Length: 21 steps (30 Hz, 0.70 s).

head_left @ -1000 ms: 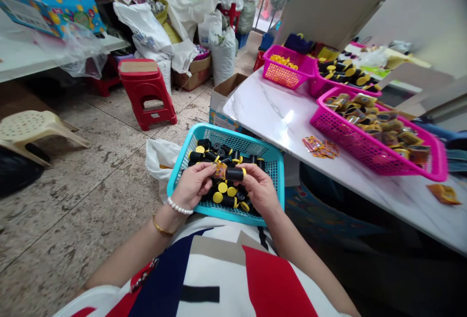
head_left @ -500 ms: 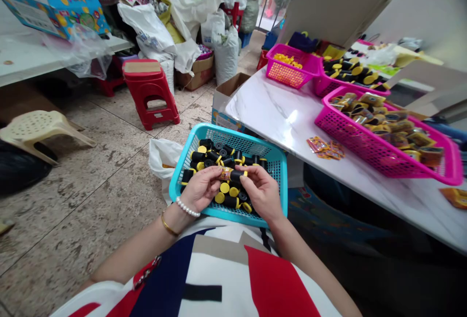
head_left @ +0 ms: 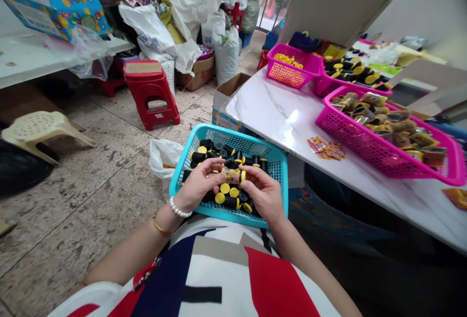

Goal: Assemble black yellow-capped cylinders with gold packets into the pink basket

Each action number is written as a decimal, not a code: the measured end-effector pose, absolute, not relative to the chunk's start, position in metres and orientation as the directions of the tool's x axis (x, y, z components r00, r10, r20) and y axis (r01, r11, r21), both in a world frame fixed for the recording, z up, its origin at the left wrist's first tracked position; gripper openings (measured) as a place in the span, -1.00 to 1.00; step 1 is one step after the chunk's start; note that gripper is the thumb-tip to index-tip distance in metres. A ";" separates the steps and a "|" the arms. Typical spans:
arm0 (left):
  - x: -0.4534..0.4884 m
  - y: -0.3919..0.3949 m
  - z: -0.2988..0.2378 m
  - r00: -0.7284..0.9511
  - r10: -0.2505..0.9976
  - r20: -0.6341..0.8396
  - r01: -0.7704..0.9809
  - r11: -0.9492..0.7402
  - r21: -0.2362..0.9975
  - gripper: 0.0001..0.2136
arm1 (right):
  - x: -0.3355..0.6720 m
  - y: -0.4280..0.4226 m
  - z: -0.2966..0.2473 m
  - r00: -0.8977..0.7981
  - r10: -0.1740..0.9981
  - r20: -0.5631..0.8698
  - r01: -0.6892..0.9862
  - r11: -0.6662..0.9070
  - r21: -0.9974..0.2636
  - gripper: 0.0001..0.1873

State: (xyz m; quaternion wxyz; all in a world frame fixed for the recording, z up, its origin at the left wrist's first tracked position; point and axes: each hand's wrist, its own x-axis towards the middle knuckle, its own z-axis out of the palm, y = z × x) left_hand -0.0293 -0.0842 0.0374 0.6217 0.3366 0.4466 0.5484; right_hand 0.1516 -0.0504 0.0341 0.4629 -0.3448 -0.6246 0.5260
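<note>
Between my two hands lies a small black cylinder with a yellow end [head_left: 242,176], wrapped in a shiny orange-yellow printed sleeve [head_left: 232,176]. My left hand [head_left: 202,183] grips the sleeve's left end between thumb and fingers. With thumb and fingertips, my right hand [head_left: 264,194] pinches the yellow end on the right. Both hands are just above a turquoise basket [head_left: 282,195] resting at my lap. Inside it, several loose black cylinders with yellow caps [head_left: 230,202] lie jumbled; my hands hide some of them.
On the marble-patterned table [head_left: 270,107] to the right are flat printed sleeves [head_left: 326,148] and a pink basket [head_left: 386,158] of wrapped cylinders. Behind it stand pink baskets of yellow parts [head_left: 288,60] and black cylinders [head_left: 352,69]. A red stool [head_left: 151,93] stands left on the floor.
The printed sleeve has moved right along the cylinder and now covers its black body up to the yellow end. My left hand has shifted its grip; the right stays nearly in place.
</note>
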 end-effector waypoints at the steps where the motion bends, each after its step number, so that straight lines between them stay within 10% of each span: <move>1: -0.031 -0.084 0.037 0.089 0.979 -0.183 -0.337 0.203 0.919 -0.58 | 0.153 -0.051 0.034 -0.370 0.899 0.236 -0.020 0.246 -0.969 -0.69; 10: -0.023 -0.082 0.042 0.142 0.987 -0.073 -0.086 0.086 0.993 -0.71 | 0.165 -0.054 0.041 -0.418 0.787 0.454 0.269 0.584 -0.766 -0.67; 15: -0.017 -0.074 0.054 0.156 0.977 0.146 0.111 -0.165 0.980 -0.72 | 0.167 -0.055 0.038 -0.312 0.845 0.434 0.217 0.508 -0.833 -0.63; 21: -0.019 -0.070 0.053 0.250 0.968 0.017 -0.065 -0.001 0.998 -0.64 | 0.167 -0.058 0.030 -0.219 0.922 0.319 0.191 0.361 -0.913 -0.67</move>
